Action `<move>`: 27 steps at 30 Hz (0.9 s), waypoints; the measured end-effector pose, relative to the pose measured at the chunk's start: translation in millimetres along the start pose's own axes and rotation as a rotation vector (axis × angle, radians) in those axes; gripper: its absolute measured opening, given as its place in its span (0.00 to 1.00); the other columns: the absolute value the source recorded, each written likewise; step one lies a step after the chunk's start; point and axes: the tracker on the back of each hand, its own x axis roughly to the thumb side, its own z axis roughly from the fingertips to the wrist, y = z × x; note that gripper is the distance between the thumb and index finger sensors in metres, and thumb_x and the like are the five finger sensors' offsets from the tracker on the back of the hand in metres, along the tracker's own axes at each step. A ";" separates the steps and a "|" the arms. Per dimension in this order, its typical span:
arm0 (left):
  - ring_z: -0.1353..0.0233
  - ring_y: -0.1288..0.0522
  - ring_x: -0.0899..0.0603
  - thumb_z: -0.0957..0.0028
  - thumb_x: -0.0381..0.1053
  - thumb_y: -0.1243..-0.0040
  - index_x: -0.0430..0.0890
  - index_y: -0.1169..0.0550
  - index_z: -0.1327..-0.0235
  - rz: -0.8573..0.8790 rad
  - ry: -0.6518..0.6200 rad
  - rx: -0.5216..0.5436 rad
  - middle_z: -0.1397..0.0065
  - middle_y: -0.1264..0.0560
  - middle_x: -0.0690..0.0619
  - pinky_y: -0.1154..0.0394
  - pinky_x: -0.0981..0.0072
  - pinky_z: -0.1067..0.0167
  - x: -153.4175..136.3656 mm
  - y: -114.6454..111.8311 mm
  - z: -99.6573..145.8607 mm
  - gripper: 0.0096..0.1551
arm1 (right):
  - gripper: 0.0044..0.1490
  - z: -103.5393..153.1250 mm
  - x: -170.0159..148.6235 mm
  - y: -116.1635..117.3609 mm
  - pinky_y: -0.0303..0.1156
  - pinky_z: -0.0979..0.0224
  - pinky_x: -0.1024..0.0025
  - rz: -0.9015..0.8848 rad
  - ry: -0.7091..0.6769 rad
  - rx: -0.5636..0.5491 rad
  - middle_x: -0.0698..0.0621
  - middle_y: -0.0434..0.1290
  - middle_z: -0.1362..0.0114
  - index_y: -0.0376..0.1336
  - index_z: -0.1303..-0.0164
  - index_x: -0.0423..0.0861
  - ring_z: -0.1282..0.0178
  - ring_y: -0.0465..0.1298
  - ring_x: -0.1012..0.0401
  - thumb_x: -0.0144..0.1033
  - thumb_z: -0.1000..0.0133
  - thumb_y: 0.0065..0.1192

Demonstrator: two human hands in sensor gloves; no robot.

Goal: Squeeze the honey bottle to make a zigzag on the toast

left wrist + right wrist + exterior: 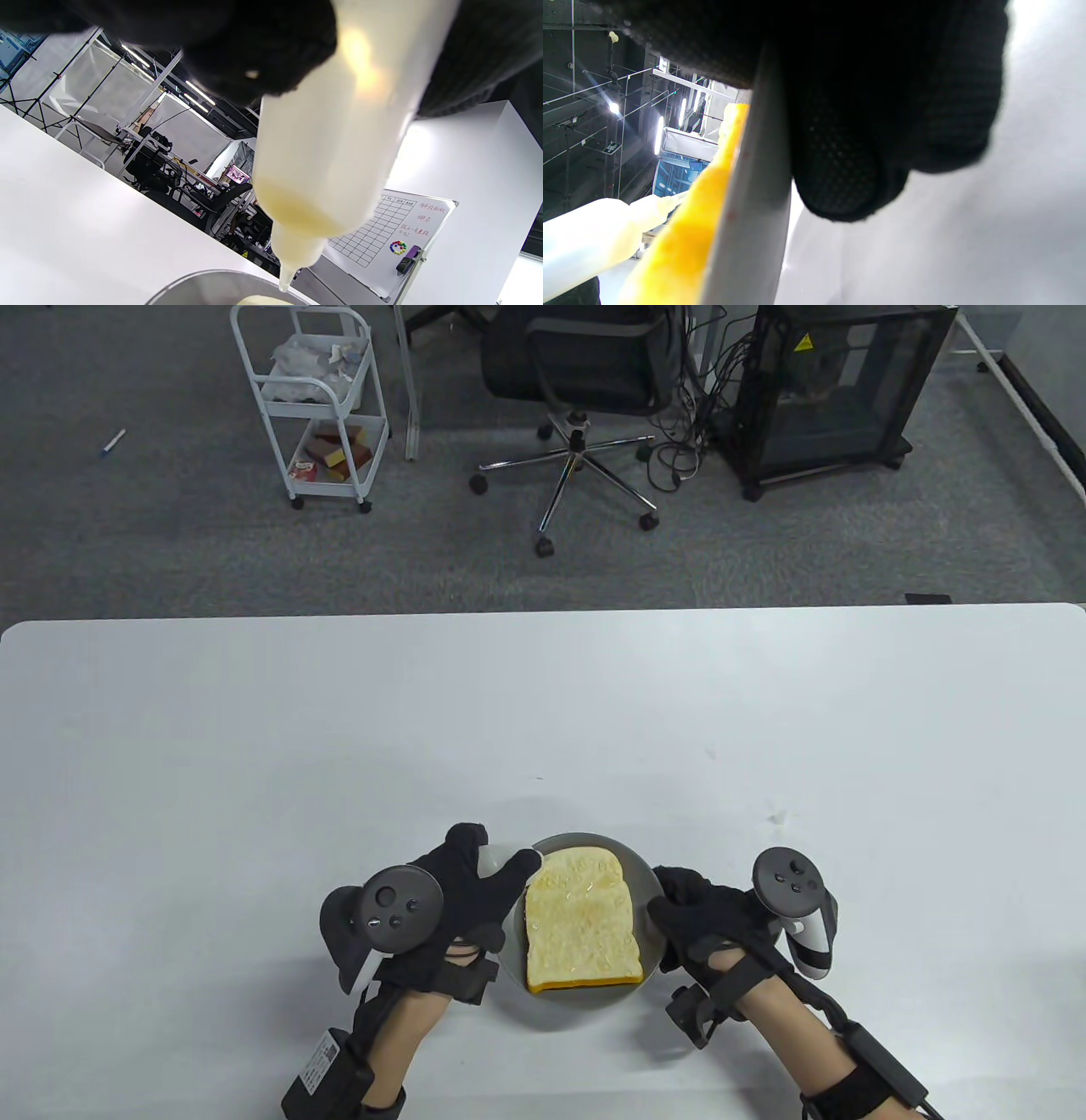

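Low in the table view's centre, the toast lies on a grey plate. The left hand, at the plate's left rim, grips the honey bottle, nozzle tilted down over the plate. The right hand holds the plate's right rim, fingers wrapped over its edge.

Grey carpet, white cart, black swivel chair.
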 end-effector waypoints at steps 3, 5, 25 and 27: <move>0.84 0.20 0.53 0.49 0.79 0.31 0.41 0.22 0.47 -0.002 0.007 0.001 0.72 0.16 0.45 0.18 0.56 0.74 -1.3 1.5 1.1 0.43 | 0.35 -0.5 -0.1 -1.1 0.89 0.64 0.67 -0.001 0.002 0.001 0.38 0.83 0.48 0.62 0.33 0.27 0.63 0.91 0.52 0.31 0.46 0.67; 0.84 0.20 0.53 0.49 0.79 0.31 0.41 0.22 0.47 0.006 0.012 0.001 0.72 0.16 0.45 0.18 0.56 0.74 -2.6 2.2 1.5 0.43 | 0.35 -0.6 -0.5 -1.8 0.89 0.64 0.68 0.003 0.005 -0.003 0.38 0.83 0.48 0.62 0.33 0.27 0.63 0.91 0.52 0.31 0.46 0.67; 0.84 0.20 0.53 0.48 0.79 0.31 0.41 0.22 0.47 -0.002 0.026 -0.033 0.72 0.15 0.45 0.18 0.56 0.74 -3.2 2.3 5.4 0.43 | 0.35 -0.8 -0.3 -6.8 0.89 0.64 0.68 -0.007 0.021 -0.024 0.37 0.83 0.48 0.62 0.33 0.27 0.63 0.91 0.52 0.31 0.46 0.67; 0.84 0.20 0.53 0.48 0.79 0.32 0.41 0.22 0.47 0.003 0.022 -0.036 0.72 0.15 0.45 0.18 0.56 0.74 -0.7 -0.4 5.6 0.43 | 0.35 -1.0 -0.6 -6.9 0.89 0.64 0.68 -0.007 0.020 -0.023 0.38 0.83 0.48 0.62 0.33 0.27 0.63 0.91 0.52 0.31 0.46 0.67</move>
